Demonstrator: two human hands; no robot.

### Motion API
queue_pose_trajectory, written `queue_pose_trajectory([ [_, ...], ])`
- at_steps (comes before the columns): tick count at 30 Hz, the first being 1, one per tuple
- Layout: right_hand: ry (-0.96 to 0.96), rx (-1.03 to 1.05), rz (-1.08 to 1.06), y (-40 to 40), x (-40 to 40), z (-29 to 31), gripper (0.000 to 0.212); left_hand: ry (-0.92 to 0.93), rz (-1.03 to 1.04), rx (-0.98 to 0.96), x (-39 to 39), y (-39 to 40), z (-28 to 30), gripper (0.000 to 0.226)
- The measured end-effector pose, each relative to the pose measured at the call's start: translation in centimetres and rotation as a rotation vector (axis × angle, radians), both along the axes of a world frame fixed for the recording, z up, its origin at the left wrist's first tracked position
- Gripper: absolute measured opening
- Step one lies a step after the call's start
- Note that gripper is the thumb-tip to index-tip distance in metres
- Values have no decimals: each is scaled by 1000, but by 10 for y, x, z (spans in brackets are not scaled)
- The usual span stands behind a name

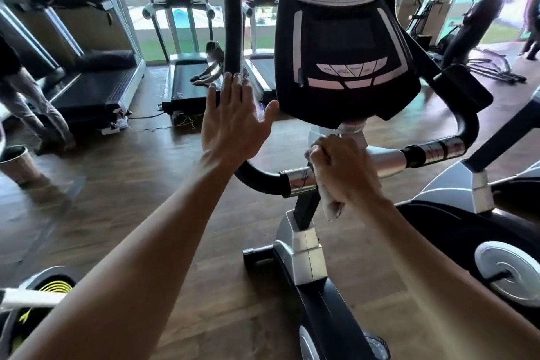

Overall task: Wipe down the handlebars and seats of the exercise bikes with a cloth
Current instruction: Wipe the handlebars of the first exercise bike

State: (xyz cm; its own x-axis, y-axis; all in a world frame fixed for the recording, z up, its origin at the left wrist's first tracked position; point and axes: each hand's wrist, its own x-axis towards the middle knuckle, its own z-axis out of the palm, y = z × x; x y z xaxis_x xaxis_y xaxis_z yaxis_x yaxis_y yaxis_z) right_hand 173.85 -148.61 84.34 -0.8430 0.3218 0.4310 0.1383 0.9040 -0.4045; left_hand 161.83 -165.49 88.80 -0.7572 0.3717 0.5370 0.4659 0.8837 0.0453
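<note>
An exercise bike stands in front of me with a black console [344, 41] and a curved handlebar [295, 183] of black foam and chrome sections. My right hand [342, 169] grips a pale cloth [333, 209] wrapped on the handlebar's middle, just below the console. A corner of the cloth hangs under my fist. My left hand [233, 123] is raised with straight fingers, its fingertips touching the lower end of the black upright left grip [233, 14]. The bike's seat is out of view.
Treadmills [96, 88] stand along the windows at the back. A person [26, 102] stands at the far left, and another bends over the middle treadmill [190, 79]. A second machine [479, 207] is close on my right. A metal bucket [16, 164] sits on the wooden floor at left.
</note>
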Motion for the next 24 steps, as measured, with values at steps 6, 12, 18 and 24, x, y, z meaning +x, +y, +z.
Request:
queue_pose_trajectory([
  [6, 18, 50, 159, 15, 7, -1, 29, 10, -24, -31, 0, -4, 1, 80],
  [12, 130, 170, 270, -6, 22, -18, 37, 22, -5, -20, 0, -3, 0, 85],
  [18, 107, 97, 88, -20, 0, -13, 48, 38, 13, -12, 1, 0, 1, 85],
  [24, 209, 159, 235, 1, 9, -17, 41, 50, -11, -22, -1, -3, -1, 86],
])
